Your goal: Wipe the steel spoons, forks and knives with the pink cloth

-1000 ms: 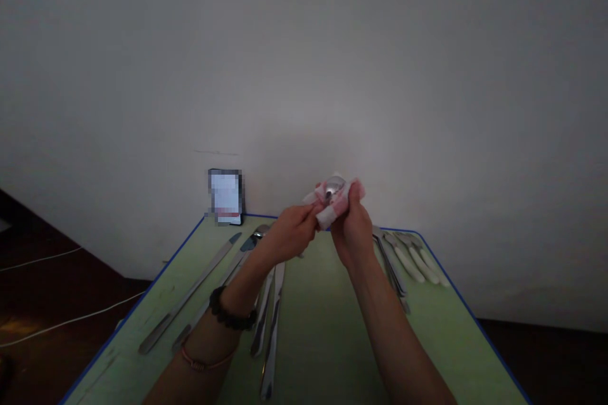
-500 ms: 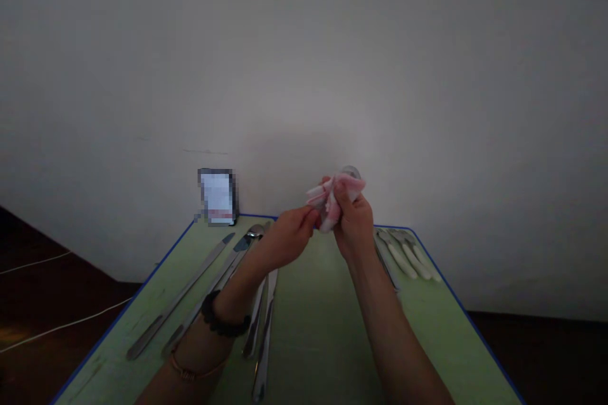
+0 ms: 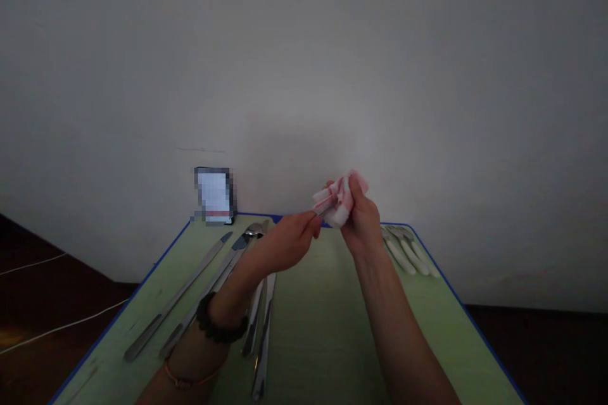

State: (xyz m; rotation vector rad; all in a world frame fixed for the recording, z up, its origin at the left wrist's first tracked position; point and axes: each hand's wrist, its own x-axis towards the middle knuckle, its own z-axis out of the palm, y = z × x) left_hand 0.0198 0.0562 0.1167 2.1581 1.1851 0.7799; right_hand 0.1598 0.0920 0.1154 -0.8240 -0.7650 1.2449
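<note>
Above the green table (image 3: pixel 323 329), my left hand (image 3: pixel 285 243) pinches the metal handle of a spoon (image 3: pixel 323 207). The spoon's bowl is hidden inside a pink and white cloth (image 3: pixel 339 199). My right hand (image 3: pixel 363 221) is closed around that cloth, wrapping it over the spoon's end. Both hands are raised near the far edge of the table.
Several long metal knives and spoons (image 3: pixel 209 291) lie in a row on the left of the table. White-handled cutlery (image 3: pixel 408 253) lies at the far right. A small blurred card (image 3: pixel 213 196) leans against the wall. A white cable (image 3: pixel 57 326) runs over the dark floor.
The spoon's bowl, visible a second ago above the cloth, is now covered by it. My right hand has turned the cloth around the spoon. Both hands sit slightly to the right.
</note>
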